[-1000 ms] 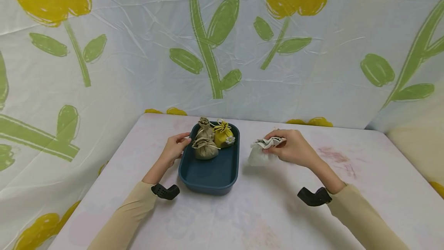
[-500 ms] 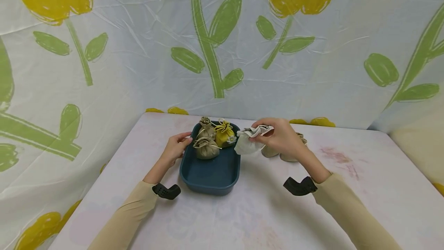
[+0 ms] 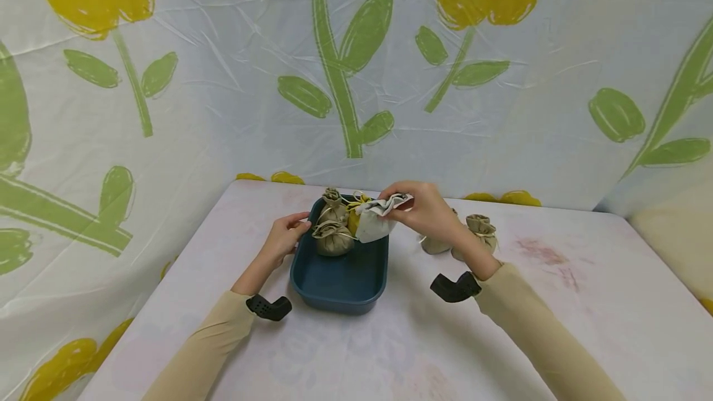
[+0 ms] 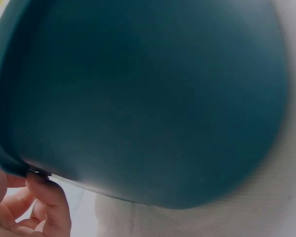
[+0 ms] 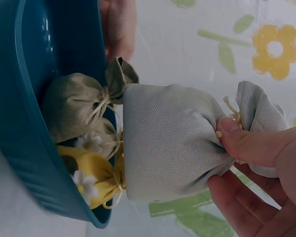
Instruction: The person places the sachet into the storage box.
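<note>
A grey-white drawstring pouch (image 3: 373, 226) hangs from my right hand (image 3: 427, 210), over the right rim of a dark blue rectangular tub (image 3: 340, 278). In the right wrist view, thumb and fingers pinch the pouch's tied neck, with its flared top beyond them. My left hand (image 3: 280, 241) grips the tub's left rim. Inside, toward the far end, sit two khaki drawstring pouches (image 3: 334, 242) and a yellow pouch (image 5: 92, 173) with a white flower. The held pouch partly hides the yellow one in the head view.
Right of the tub, two more khaki pouches (image 3: 480, 229) stand on the pale table (image 3: 345, 357), partly behind my right hand and wrist. A flower-printed cloth (image 3: 234, 79) hangs behind the table and along its left side.
My right hand has carried the grey-white pouch left, from beside the tub to over its right rim. The khaki pouches on the right have come into view. My left hand stays on the rim.
</note>
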A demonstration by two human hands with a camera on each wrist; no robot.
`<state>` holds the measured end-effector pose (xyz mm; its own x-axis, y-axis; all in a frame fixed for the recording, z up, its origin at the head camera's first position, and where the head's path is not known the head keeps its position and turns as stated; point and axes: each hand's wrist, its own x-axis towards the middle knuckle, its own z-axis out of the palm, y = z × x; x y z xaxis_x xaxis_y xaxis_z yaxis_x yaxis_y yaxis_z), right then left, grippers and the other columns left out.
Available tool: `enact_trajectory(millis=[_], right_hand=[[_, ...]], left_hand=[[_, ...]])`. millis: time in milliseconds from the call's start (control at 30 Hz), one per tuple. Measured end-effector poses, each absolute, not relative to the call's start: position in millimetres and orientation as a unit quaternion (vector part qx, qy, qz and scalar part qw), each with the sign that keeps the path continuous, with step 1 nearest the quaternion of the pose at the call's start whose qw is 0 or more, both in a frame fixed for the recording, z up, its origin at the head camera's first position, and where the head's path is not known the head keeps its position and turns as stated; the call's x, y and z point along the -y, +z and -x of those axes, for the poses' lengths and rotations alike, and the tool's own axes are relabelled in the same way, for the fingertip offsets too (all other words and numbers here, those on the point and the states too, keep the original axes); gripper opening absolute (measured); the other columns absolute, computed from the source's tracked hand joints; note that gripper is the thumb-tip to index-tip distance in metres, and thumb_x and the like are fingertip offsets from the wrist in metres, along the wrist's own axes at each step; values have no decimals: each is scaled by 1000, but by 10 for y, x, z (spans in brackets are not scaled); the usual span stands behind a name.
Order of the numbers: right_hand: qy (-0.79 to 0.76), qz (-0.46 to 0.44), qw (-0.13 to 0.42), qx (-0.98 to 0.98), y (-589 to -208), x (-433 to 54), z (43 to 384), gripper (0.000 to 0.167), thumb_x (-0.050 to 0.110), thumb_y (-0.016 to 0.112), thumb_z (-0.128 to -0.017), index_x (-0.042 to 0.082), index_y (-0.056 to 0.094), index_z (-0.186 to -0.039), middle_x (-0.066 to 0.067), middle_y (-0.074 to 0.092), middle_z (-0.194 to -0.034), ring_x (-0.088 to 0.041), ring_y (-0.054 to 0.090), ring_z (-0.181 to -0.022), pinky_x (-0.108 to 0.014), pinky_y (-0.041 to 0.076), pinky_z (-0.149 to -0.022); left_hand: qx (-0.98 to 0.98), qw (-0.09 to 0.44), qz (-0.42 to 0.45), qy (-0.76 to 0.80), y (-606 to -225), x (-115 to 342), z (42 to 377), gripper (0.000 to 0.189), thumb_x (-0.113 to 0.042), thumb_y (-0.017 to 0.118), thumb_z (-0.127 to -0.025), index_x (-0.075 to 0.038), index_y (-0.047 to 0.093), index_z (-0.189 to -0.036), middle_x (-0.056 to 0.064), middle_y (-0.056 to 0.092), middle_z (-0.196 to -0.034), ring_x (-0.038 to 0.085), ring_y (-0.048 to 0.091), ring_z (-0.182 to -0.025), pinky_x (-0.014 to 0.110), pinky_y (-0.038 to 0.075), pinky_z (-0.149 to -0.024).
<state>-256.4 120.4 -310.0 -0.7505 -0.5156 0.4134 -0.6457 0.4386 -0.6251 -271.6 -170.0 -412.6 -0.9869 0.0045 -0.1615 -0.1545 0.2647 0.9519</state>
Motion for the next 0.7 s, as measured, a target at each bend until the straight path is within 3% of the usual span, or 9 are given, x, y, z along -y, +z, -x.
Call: enact_trajectory(millis=[267,700], right_hand=[[389,-344,43,853,-3240,-1121,2710,21,-4,72,-80,4,71,-100,-12,70,-102,-24,67,-93,-26,57,-72],[363,-346,32,865,-3509,-1017,2805,22,1,74,-80,8,72,-100,-10,70,-106,-24,66,-101,-25,55,-70]], left_hand=[[-793,63,48,604,-4130,1693,2717,40,-20,54,-99,-10,53,-137,6,57,-101,9,45,-70,21,38,-48],[-795,59,43,602,-4161,1707,2722,40,-19,53,-99,-10,53,-137,5,56,-99,9,44,-69,21,37,-47]])
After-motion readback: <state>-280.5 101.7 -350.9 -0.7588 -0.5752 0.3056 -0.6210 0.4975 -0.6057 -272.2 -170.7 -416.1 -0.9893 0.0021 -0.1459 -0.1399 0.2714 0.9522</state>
